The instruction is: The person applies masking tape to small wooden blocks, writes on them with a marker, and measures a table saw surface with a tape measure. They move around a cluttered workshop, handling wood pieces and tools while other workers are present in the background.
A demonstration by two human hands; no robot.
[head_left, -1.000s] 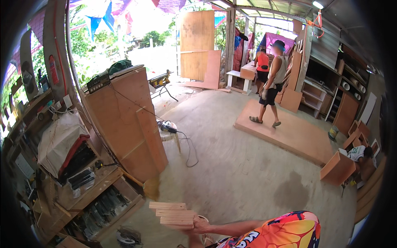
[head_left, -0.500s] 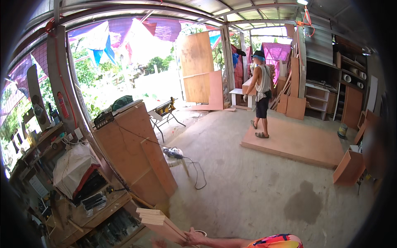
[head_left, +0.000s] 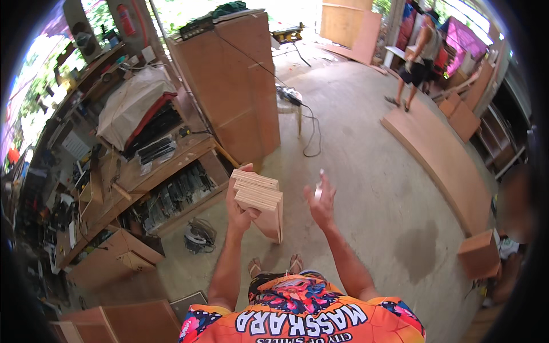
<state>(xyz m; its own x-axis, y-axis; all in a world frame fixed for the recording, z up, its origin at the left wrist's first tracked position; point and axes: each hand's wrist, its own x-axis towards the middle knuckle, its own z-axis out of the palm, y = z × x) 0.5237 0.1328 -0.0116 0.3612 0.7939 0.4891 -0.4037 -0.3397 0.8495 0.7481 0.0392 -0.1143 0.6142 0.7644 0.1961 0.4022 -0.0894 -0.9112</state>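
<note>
grey floor; plywood stack in left hand, long axis steeply upright

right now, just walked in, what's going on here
The person's left hand grips a stack of plywood pieces. The right hand is raised apart from the stack, with something small and white at its fingers, too small to identify. A power tool sits on the floor near the workbench, and a co-worker stands at the far end of a large wooden panel.

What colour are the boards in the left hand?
The boards are light tan with striped edges; best view: head.
</note>
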